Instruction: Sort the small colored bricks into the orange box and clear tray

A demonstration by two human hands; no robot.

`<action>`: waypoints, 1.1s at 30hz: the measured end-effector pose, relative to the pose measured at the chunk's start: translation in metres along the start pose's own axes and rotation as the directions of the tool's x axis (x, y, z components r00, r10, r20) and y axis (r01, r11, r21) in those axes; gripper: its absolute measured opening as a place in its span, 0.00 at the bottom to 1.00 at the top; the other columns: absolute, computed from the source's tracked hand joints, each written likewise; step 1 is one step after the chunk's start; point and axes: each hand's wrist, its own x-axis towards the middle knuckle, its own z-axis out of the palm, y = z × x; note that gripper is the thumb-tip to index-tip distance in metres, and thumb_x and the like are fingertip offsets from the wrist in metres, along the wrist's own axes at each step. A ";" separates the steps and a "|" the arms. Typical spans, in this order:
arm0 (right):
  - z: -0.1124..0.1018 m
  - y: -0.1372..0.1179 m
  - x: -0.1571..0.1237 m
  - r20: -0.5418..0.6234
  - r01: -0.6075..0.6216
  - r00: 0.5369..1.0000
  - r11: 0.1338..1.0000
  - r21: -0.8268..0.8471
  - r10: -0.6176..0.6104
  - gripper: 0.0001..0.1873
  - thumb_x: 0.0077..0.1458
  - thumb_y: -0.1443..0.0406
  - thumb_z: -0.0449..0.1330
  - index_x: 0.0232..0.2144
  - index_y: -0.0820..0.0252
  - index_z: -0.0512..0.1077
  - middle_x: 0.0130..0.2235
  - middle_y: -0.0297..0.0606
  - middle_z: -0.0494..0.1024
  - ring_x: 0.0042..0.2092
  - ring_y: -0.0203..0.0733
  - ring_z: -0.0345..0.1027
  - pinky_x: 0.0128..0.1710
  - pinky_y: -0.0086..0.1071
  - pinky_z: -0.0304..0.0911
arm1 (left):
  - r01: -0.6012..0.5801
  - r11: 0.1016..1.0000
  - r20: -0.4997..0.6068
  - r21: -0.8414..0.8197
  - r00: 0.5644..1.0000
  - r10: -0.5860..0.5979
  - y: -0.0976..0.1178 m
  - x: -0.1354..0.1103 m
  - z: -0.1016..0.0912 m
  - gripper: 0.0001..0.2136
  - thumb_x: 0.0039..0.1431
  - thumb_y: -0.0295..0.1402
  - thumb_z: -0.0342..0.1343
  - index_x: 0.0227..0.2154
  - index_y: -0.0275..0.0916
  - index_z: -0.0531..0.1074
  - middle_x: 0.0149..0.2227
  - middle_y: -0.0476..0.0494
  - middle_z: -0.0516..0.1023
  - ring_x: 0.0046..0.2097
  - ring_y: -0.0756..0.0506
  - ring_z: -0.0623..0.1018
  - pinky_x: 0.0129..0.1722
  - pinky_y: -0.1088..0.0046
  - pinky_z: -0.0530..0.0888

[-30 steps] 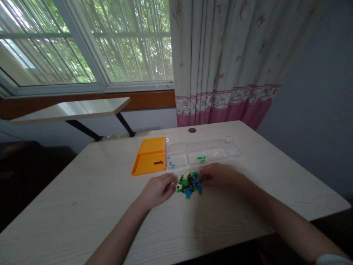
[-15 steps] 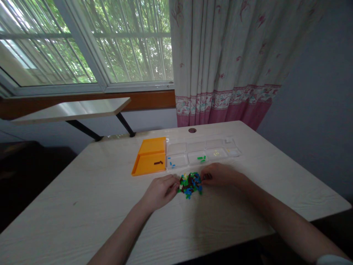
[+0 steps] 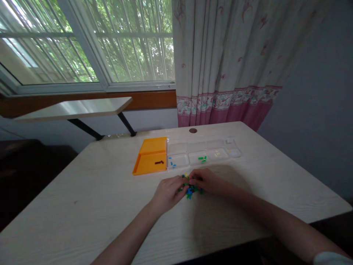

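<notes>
A small heap of blue, green, brown and yellow plastic pieces [image 3: 189, 193] lies on the pale wooden table, partly covered by my fingers. At its left side is my left hand [image 3: 168, 192], fingers bent and closed together at the pieces. My right hand [image 3: 207, 181] reaches over the heap from the right, thumb and fingers pinched, its tips close to the left fingertips. Whatever either hand holds is too small or hidden to make out. Just beyond the hands lies a clear compartment tray [image 3: 188, 159] holding a few blue, green and yellow pieces in separate compartments.
An open orange box [image 3: 150, 146] with a few brown pieces [image 3: 159, 162] in its near half adjoins the tray's left end. A raised shelf [image 3: 79, 108] on black legs stands at the back left. The table [image 3: 110, 206] has a round hole [image 3: 193, 130] near its back edge.
My right hand has moved left over the heap, and the brown pieces beside it are out of sight. My left hand has shifted slightly right, so both hands are now close together.
</notes>
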 end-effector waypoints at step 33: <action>-0.018 -0.001 0.002 -0.140 0.021 0.990 0.999 -0.041 -0.027 0.15 0.57 0.61 0.49 0.29 0.63 0.71 0.27 0.35 0.72 0.29 0.33 0.62 0.28 0.26 0.57 | 0.133 0.979 -0.163 -0.153 0.974 -0.158 0.000 0.002 0.001 0.06 0.55 0.29 0.48 0.32 0.37 0.70 0.25 0.48 0.71 0.28 0.53 0.70 0.26 0.80 0.66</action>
